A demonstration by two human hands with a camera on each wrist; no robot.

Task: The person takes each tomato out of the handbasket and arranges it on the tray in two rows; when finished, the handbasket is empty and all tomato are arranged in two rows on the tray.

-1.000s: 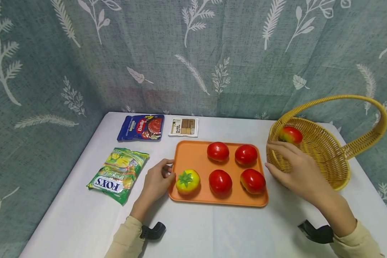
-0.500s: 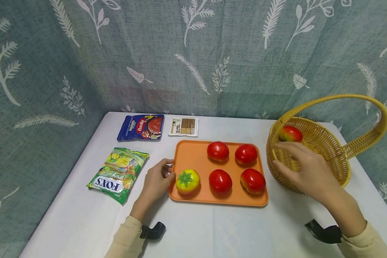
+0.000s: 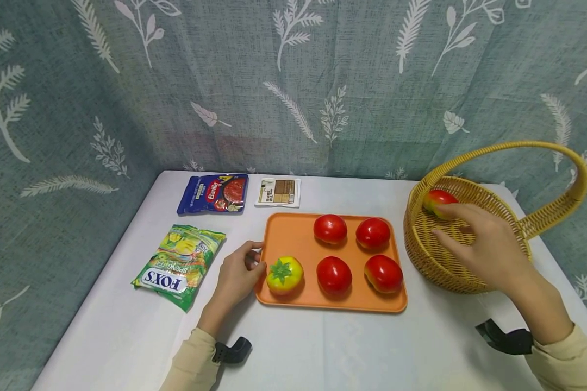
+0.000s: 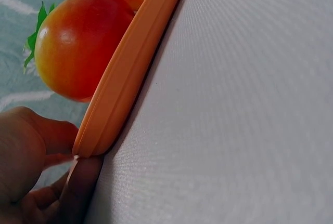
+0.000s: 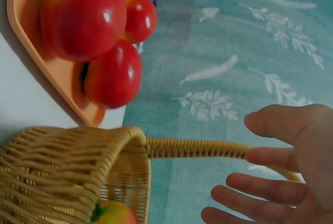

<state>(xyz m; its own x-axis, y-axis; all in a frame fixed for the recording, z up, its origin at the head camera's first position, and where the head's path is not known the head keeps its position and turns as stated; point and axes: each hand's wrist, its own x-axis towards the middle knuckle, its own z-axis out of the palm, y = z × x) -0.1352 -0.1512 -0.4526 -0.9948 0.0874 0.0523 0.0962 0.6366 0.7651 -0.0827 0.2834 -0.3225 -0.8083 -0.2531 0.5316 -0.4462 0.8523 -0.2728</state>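
My left hand [image 3: 239, 274] pinches the left edge of an orange tray [image 3: 286, 233]; in the left wrist view its thumb lies at the rim and fingers reach beneath the corner. On the tray sit several glossy red tomatoes [image 3: 335, 277] and a yellow-sided tomato [image 3: 293, 281] with a green leafy top, nearest that hand. Over a yellow wicker basket [image 3: 420, 263] hovers my right hand [image 3: 491, 244], fingers loosely extended and holding nothing. Inside the basket, toward the back, lies a red-and-yellow tomato [image 3: 440, 200], just past the right fingertips. The right wrist view shows its green top [image 5: 98, 211].
Left of the tray lies a green Fox's bag [image 3: 181, 263]. Behind are a blue Barilla pouch [image 3: 212, 194] and a small white-and-brown packet [image 3: 278, 193]. The basket's tall handle [image 3: 518, 145] arches up at the right. A patterned curtain [image 3: 254, 70] closes off the back.
My right hand has moved rightward from the basket's left rim to over its inside. The left hand and the tray have stayed put.
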